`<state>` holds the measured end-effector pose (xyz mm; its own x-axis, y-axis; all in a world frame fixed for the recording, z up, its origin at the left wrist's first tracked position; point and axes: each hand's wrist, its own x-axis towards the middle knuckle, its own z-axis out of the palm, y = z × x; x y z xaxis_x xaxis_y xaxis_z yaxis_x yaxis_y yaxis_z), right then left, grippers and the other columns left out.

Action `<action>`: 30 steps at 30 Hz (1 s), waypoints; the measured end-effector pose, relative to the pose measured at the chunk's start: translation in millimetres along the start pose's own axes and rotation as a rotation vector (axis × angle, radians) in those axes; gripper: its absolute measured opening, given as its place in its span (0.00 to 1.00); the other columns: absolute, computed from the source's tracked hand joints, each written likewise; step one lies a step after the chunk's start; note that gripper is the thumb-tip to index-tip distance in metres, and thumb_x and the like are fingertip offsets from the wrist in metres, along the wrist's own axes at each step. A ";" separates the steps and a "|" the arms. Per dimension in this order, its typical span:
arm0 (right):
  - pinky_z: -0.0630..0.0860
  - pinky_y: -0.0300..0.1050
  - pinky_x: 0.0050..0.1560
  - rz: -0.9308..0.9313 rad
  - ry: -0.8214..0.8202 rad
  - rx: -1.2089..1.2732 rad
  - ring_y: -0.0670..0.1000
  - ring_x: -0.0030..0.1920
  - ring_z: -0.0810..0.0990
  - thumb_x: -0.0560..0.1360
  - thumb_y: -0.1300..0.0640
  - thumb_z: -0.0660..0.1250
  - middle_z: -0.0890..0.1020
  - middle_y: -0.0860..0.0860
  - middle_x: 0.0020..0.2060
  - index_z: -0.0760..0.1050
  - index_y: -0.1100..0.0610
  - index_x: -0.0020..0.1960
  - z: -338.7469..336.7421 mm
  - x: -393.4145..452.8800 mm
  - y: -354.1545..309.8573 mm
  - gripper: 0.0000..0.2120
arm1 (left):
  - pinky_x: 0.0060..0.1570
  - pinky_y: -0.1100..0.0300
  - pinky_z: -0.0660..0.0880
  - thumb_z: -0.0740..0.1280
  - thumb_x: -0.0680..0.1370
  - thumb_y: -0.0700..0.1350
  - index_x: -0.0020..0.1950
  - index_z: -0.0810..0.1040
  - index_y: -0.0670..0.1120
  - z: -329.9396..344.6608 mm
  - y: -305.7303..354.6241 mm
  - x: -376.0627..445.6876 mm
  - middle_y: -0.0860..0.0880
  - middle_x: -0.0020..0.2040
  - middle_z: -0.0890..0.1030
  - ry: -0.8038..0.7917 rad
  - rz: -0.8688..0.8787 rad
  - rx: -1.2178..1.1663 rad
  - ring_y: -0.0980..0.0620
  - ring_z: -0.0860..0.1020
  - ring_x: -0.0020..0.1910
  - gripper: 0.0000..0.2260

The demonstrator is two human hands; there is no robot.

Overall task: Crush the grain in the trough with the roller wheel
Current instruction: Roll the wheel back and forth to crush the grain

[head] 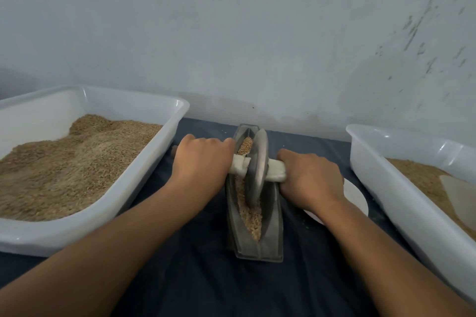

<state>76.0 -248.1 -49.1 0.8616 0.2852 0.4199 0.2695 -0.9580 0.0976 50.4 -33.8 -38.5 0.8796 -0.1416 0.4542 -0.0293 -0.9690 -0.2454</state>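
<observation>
While the roller wheel (255, 167) stood on edge in the trough (253, 244), I had both hands wrapped around its cloth-bound axle (276, 170) — my left hand (202, 162) curled over the left end, my right hand (311, 177) clamped over the right end, one on either side of the disc. The wheel sat about midway along the trough, a little toward the far end, with grain (251, 216) lying in the groove both ahead of it and behind it. By my reckoning I was in the middle of the crushing itself, not setting up: the kernels nearest me looked coarse and barely broken, so the work was far from done. The next move, as I judged it, called for even downward weight through both fists and a straight roll along the groove, keeping the disc upright so it would not ride up a wall or spill grain.

Counting up — one trough, one wheel, two white tubs (164, 136), the left heaped with grain and the right holding some too, and one white plate (358, 201) just beside my right wrist, all on a dark cloth (195, 278).
</observation>
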 end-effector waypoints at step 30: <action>0.64 0.45 0.31 -0.019 -0.095 0.020 0.51 0.34 0.74 0.70 0.47 0.63 0.75 0.44 0.33 0.68 0.43 0.45 2.2 17.7 5.2 0.06 | 0.39 0.54 0.61 0.69 0.75 0.44 0.47 0.63 0.50 12.5 -1.0 7.4 0.53 0.35 0.67 0.090 -0.003 0.014 0.53 0.60 0.27 0.13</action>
<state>93.6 -248.0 -43.1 0.8928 0.3058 0.3309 0.2939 -0.9519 0.0868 62.8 -31.3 -45.6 0.8333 -0.1570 0.5301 -0.0196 -0.9666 -0.2554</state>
